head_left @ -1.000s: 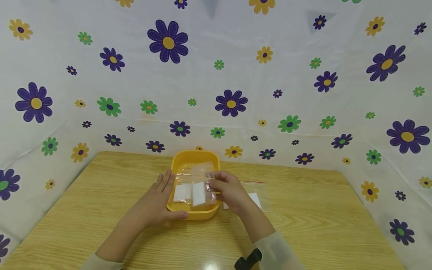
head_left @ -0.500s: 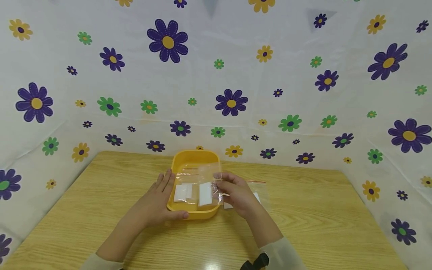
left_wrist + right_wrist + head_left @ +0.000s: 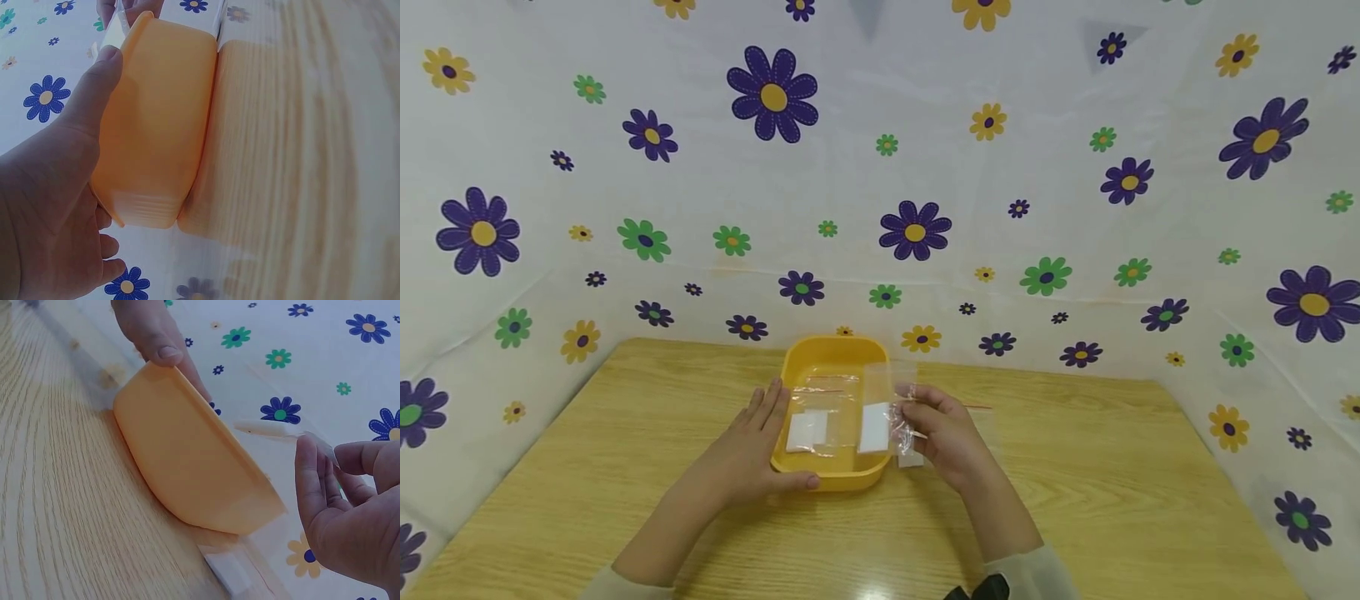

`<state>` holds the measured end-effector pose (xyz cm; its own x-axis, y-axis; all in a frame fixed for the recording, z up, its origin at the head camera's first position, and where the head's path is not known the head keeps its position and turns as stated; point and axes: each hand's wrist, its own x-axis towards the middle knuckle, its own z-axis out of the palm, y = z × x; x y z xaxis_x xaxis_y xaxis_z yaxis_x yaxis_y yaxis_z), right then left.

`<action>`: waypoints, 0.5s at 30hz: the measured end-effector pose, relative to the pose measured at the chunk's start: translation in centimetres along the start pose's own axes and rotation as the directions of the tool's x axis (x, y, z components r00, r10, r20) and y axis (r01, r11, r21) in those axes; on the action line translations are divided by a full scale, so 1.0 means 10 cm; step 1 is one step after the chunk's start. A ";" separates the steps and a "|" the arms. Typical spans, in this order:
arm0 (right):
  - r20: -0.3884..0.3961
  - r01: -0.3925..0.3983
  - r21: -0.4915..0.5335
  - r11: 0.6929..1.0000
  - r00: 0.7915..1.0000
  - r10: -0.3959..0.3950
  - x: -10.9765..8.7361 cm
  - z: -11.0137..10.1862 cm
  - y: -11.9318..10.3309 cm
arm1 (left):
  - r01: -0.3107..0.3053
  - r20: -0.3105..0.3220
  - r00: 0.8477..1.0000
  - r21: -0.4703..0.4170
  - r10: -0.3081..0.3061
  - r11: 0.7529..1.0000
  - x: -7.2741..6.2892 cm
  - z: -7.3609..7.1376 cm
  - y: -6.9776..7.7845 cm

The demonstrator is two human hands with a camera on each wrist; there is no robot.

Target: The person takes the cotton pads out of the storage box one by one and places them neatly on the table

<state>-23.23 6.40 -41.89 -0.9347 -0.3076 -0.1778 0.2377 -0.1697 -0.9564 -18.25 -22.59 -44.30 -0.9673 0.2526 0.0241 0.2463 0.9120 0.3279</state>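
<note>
My left hand (image 3: 747, 454) rests against the front left corner of a yellow plastic bin (image 3: 842, 481), its fingers straight along the left side and the thumb along the front rim. Between thumb and fingers, my right hand (image 3: 946, 433) pinches the edge of a clear zip bag (image 3: 901, 379) with a white piece (image 3: 874, 427) inside. This bag hangs over the bin's right rim; the right wrist view shows it edge-on, above the rim. More clear zip bags (image 3: 842, 417) with white pieces (image 3: 807, 430) lie in the bin, overlapping.
Right of the bin, another clear zip bag (image 3: 991, 425) with a red seal line lies on the wooden table (image 3: 1120, 500), partly hidden by my right hand. Behind the table hangs a white flowered cloth (image 3: 842, 183), close to the bin's back edge.
My right hand has drawn the pinched zip bag to the right, from over the bags in the bin to its right rim. My left hand has stayed in place.
</note>
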 end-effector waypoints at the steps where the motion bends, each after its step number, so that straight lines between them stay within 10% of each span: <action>1: -0.002 0.001 0.003 1.000 1.000 -0.001 0.00 -0.01 0.01 | 0.000 0.001 1.000 -0.001 0.000 1.000 0.00 0.00 0.00; 15: -0.009 0.003 0.048 0.999 1.000 -0.002 -0.04 -0.05 0.03 | 0.011 0.001 1.000 0.016 -0.011 1.000 0.00 0.01 0.02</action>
<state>-22.97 6.96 -42.22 -0.9377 -0.2988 -0.1775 0.2474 -0.2154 -0.9447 -18.17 -22.40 -44.30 -0.9699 0.2428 0.0197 0.2366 0.9197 0.3134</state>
